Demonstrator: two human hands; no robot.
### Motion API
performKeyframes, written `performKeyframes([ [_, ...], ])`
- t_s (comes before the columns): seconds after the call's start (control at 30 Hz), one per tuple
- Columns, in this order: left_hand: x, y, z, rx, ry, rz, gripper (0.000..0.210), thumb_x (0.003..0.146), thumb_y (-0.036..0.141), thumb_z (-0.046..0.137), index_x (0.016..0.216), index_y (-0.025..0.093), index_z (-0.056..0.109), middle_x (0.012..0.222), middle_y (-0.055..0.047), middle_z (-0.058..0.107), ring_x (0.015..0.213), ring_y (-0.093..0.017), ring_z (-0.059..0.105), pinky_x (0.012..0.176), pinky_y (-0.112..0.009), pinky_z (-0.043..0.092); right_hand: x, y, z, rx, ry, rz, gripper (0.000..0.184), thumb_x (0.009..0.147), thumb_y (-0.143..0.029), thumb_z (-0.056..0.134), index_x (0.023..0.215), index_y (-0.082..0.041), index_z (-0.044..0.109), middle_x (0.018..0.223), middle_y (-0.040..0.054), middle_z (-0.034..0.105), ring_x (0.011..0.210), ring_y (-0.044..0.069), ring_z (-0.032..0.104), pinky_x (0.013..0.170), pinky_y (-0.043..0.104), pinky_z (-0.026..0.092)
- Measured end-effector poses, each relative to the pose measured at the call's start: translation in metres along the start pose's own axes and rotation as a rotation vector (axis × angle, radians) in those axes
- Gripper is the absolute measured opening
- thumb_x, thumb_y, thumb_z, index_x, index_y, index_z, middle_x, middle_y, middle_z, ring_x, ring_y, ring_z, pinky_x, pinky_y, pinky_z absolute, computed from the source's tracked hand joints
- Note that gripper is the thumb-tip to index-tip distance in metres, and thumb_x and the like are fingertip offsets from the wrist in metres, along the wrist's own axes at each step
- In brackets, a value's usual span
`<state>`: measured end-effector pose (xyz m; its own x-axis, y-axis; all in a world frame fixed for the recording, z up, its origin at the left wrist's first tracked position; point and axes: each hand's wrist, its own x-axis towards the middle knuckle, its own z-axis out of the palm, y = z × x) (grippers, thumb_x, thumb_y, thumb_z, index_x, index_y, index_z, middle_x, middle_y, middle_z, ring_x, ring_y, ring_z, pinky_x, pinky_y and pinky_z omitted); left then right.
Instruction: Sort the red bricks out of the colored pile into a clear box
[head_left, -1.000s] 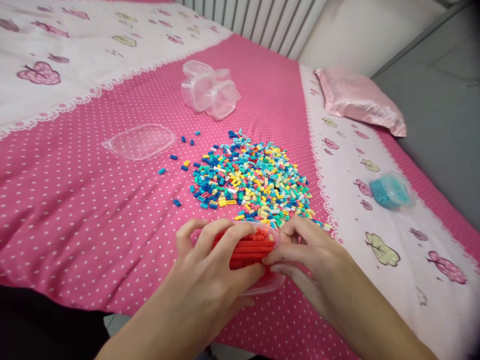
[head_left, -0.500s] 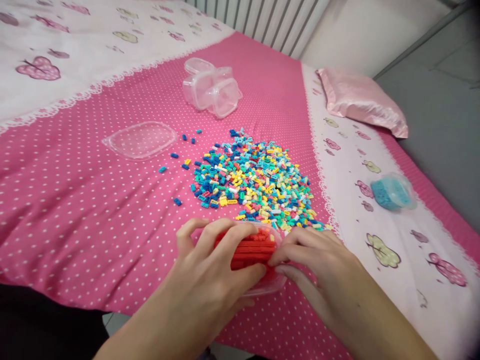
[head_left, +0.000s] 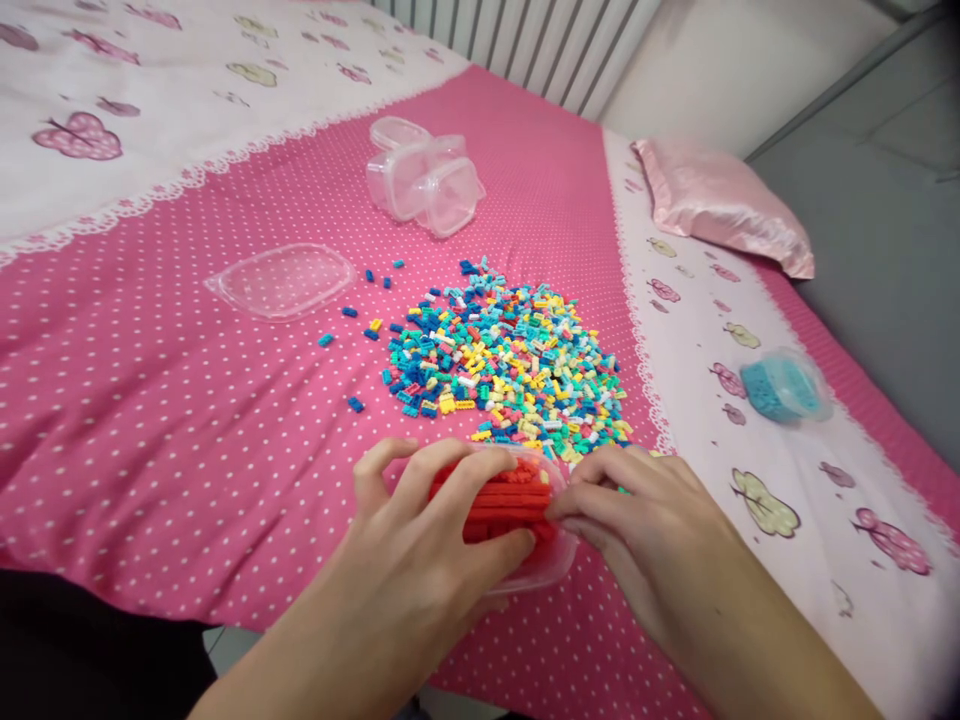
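Observation:
Red toy building bricks (head_left: 506,500), packed in long rows, fill a clear plastic container (head_left: 564,560) at the bed's near edge. My left hand (head_left: 424,530) reaches over it from the left, fingers bent at the far side and thumb at the near side, closed around the red bricks. At the container's right edge, my right hand (head_left: 637,510) has thumb and fingers pinched together; whatever is between the fingertips is hidden. Just beyond both hands spreads a pile of small mixed-colour bricks (head_left: 525,360), blue, green, yellow, white and red.
A clear lid (head_left: 285,282) lies left of the pile, with a few stray bricks nearby. Farther back sit several clear empty containers (head_left: 424,180). On the right are a container of light-blue bricks (head_left: 784,388) and a pink pillow (head_left: 724,205). The polka-dot bedspread (head_left: 187,400) has folds.
My right hand has shifted slightly to the right, its fingertips drawing back from the red rows to the container's edge. My left hand stays almost where it was.

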<state>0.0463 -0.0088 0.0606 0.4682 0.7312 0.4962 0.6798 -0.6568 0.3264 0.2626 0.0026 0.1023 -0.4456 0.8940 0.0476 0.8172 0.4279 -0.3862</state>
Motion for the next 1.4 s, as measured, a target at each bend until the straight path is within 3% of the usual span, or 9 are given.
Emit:
performKeyframes([
  [0.13, -0.002, -0.001, 0.002, -0.009, 0.000, -0.017, 0.018, 0.097, 0.035, 0.064, 0.113, 0.036, 0.072, 0.132, 0.001, 0.061, 0.118, -0.022, 0.049, 0.107, -0.039, 0.024, 0.000, 0.002, 0.001, 0.027, -0.034, -0.048, 0.030, 0.095, -0.007, 0.050, 0.081, -0.026, 0.068, 0.081, 0.0003, 0.065, 0.078, 0.019, 0.058, 0.074, 0.035, 0.033],
  [0.27, -0.006, -0.004, -0.004, -0.079, -0.010, -0.051, 0.032, 0.088, 0.035, 0.075, 0.119, 0.034, 0.068, 0.137, -0.002, 0.058, 0.122, -0.026, 0.048, 0.108, -0.044, 0.025, 0.000, 0.002, 0.000, 0.035, -0.029, -0.015, 0.030, 0.095, -0.006, 0.050, 0.081, -0.027, 0.067, 0.082, -0.0002, 0.066, 0.079, 0.019, 0.059, 0.074, 0.035, 0.033],
  [0.37, -0.008, -0.012, -0.016, -0.141, -0.103, -0.070, 0.057, 0.075, 0.055, 0.083, 0.125, 0.036, 0.064, 0.141, -0.004, 0.054, 0.125, -0.030, 0.046, 0.107, -0.046, 0.029, 0.001, 0.004, -0.007, 0.033, -0.070, -0.031, 0.030, 0.096, -0.008, 0.050, 0.084, -0.028, 0.069, 0.083, -0.0008, 0.066, 0.080, 0.019, 0.060, 0.075, 0.036, 0.036],
  [0.47, -0.010, -0.024, -0.029, -0.183, -0.174, -0.061, 0.077, 0.070, 0.074, 0.074, 0.136, 0.037, 0.058, 0.145, -0.006, 0.049, 0.128, -0.032, 0.043, 0.105, -0.047, 0.036, 0.006, 0.004, -0.013, 0.031, -0.070, -0.026, 0.027, 0.097, -0.012, 0.053, 0.094, -0.030, 0.072, 0.091, 0.0010, 0.066, 0.084, 0.019, 0.059, 0.076, 0.035, 0.040],
  [0.57, -0.010, -0.035, -0.035, -0.175, -0.157, -0.088, 0.056, 0.090, 0.067, 0.056, 0.138, 0.038, 0.057, 0.147, -0.006, 0.046, 0.128, -0.032, 0.043, 0.106, -0.049, 0.036, 0.014, 0.001, -0.010, 0.023, 0.063, 0.001, 0.027, 0.098, -0.014, 0.053, 0.100, -0.029, 0.075, 0.096, 0.0055, 0.062, 0.089, 0.022, 0.057, 0.077, 0.037, 0.043],
  [0.67, -0.008, -0.040, -0.033, -0.131, -0.129, -0.094, 0.043, 0.102, 0.054, 0.043, 0.140, 0.040, 0.057, 0.147, -0.006, 0.046, 0.127, -0.031, 0.043, 0.106, -0.052, 0.034, 0.021, -0.004, 0.000, 0.056, 0.094, -0.041, 0.029, 0.096, -0.012, 0.053, 0.099, -0.029, 0.078, 0.098, 0.0074, 0.061, 0.093, 0.024, 0.056, 0.079, 0.040, 0.044],
  [0.83, -0.002, -0.040, -0.025, -0.076, -0.128, -0.068, 0.041, 0.102, 0.051, 0.044, 0.139, 0.041, 0.059, 0.145, -0.006, 0.048, 0.125, -0.031, 0.043, 0.105, -0.052, 0.034, 0.024, -0.007, 0.009, 0.091, 0.121, -0.064, 0.029, 0.095, -0.011, 0.056, 0.097, -0.029, 0.079, 0.100, 0.0073, 0.062, 0.097, 0.025, 0.055, 0.082, 0.043, 0.043],
  [1.07, 0.007, -0.037, -0.018, -0.049, -0.215, 0.005, 0.043, 0.100, 0.058, 0.045, 0.137, 0.043, 0.060, 0.151, -0.005, 0.044, 0.133, -0.033, 0.036, 0.110, -0.058, 0.024, 0.017, -0.005, 0.000, 0.106, 0.133, 0.019, 0.027, 0.098, -0.014, 0.053, 0.092, -0.025, 0.076, 0.095, 0.0067, 0.058, 0.093, 0.024, 0.053, 0.080, 0.041, 0.043],
  [1.4, 0.006, -0.037, -0.021, 0.027, -0.168, 0.023, 0.041, 0.101, 0.055, 0.046, 0.134, 0.038, 0.063, 0.148, -0.006, 0.048, 0.129, -0.033, 0.041, 0.110, -0.054, 0.021, 0.015, -0.002, 0.007, 0.125, 0.111, 0.008, 0.027, 0.097, -0.012, 0.054, 0.097, -0.027, 0.077, 0.097, 0.0063, 0.059, 0.096, 0.024, 0.053, 0.081, 0.040, 0.043],
])
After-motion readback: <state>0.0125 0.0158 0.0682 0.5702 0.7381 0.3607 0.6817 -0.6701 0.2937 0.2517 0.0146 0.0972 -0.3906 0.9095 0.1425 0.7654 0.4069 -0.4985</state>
